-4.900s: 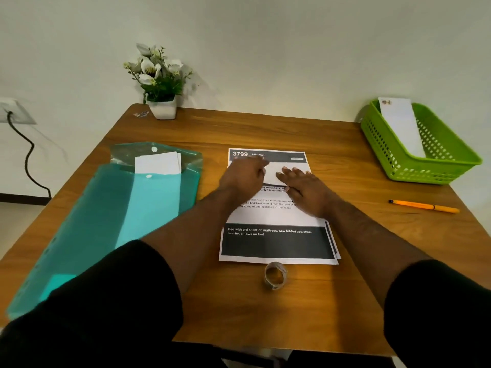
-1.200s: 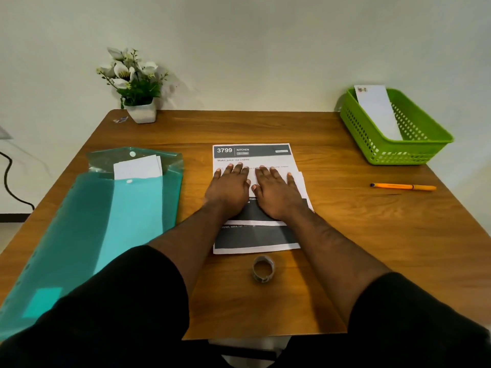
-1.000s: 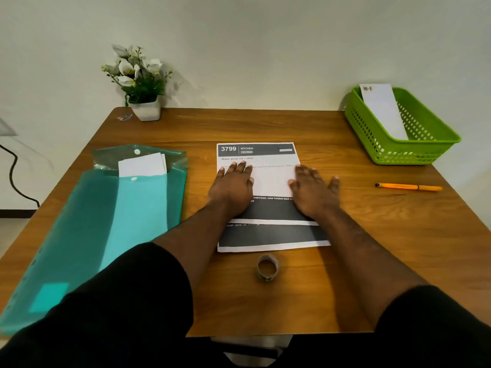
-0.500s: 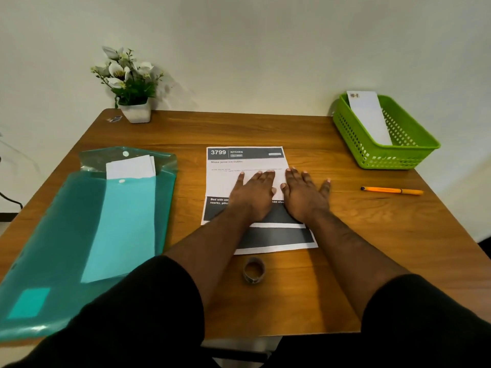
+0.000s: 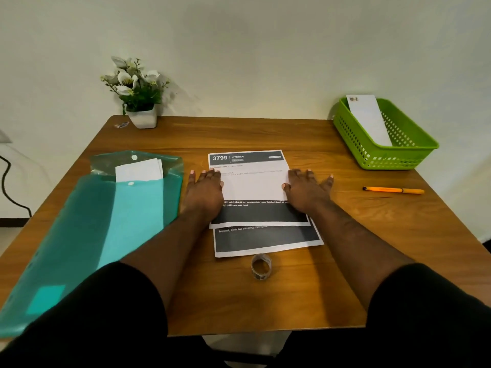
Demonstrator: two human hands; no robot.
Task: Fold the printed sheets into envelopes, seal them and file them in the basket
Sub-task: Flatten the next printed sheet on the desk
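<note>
A folded printed sheet (image 5: 253, 189) lies on top of another printed sheet (image 5: 265, 239) in the middle of the wooden table (image 5: 265, 296). My left hand (image 5: 203, 192) presses flat on the folded sheet's left edge, fingers straight. My right hand (image 5: 308, 189) presses flat on its right edge, fingers spread. A green basket (image 5: 372, 152) at the back right holds one white envelope (image 5: 369, 118) leaning inside. A small roll of tape (image 5: 261, 266) stands just in front of the sheets.
A teal plastic folder (image 5: 87, 229) with white envelopes (image 5: 139, 170) in its open mouth covers the left side. An orange pen (image 5: 393, 190) lies right of my right hand. A potted flower (image 5: 136, 94) stands at the back left by the wall.
My hands were together on the middle of the folded sheet and have slid apart to its left and right edges. The camera has shifted a little.
</note>
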